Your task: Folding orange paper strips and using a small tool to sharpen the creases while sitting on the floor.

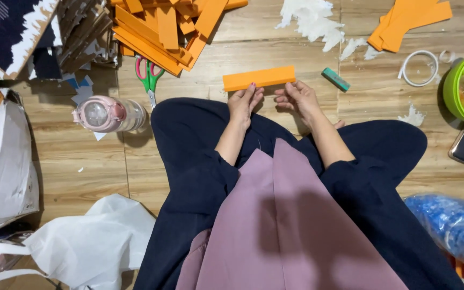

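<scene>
Down on the wooden floor [200,80], both hands touch an orange strip [259,78]. Left hand [244,102] and right hand [297,98] rest loosely curled at its near edge, clamped on nothing. Scissors [149,75] lie left of the strip.

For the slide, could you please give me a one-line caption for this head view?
Seated on a wooden floor, left hand and right hand press an orange folded strip beside scissors.

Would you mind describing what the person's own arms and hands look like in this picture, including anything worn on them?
Both forearms are bare from about the elbow down. Dark navy sleeves are pushed up above them, matching the rest of the navy clothing. The left hand and right hand wear no gloves, and no rings, bracelet or watch can be seen. One fingernail on the left hand looks painted a dark pinkish shade; the others are too small to judge.
</scene>
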